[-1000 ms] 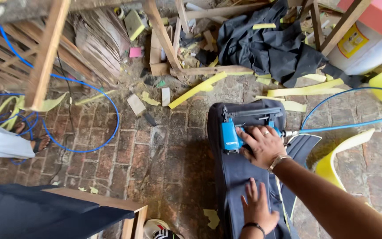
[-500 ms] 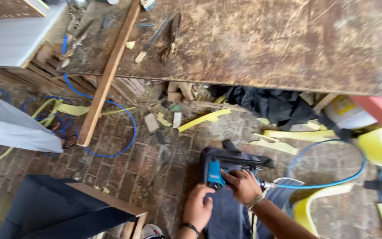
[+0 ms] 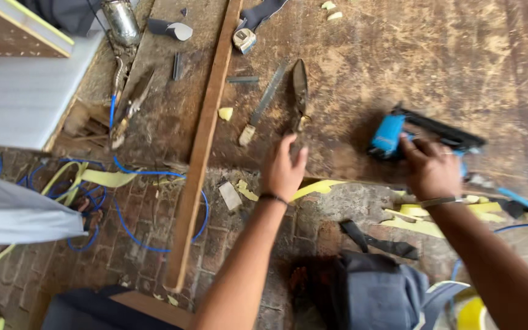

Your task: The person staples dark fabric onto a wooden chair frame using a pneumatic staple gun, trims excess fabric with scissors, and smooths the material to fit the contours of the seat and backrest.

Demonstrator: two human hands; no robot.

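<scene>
1. The right hand (image 3: 430, 168) grips a blue and black nail gun (image 3: 420, 135) on the worn brown wooden table (image 3: 398, 55), at the right.
2. The left hand (image 3: 283, 168) is open, fingers spread, near dark metal shears (image 3: 300, 91).
3. A long wooden plank (image 3: 201, 146) leans on the left.

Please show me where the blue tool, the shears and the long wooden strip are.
blue tool (image 3: 388, 135), head view, on its blue body.
shears (image 3: 299, 85), head view, on the blades.
wooden strip (image 3: 206, 131), head view, on its middle.
</scene>
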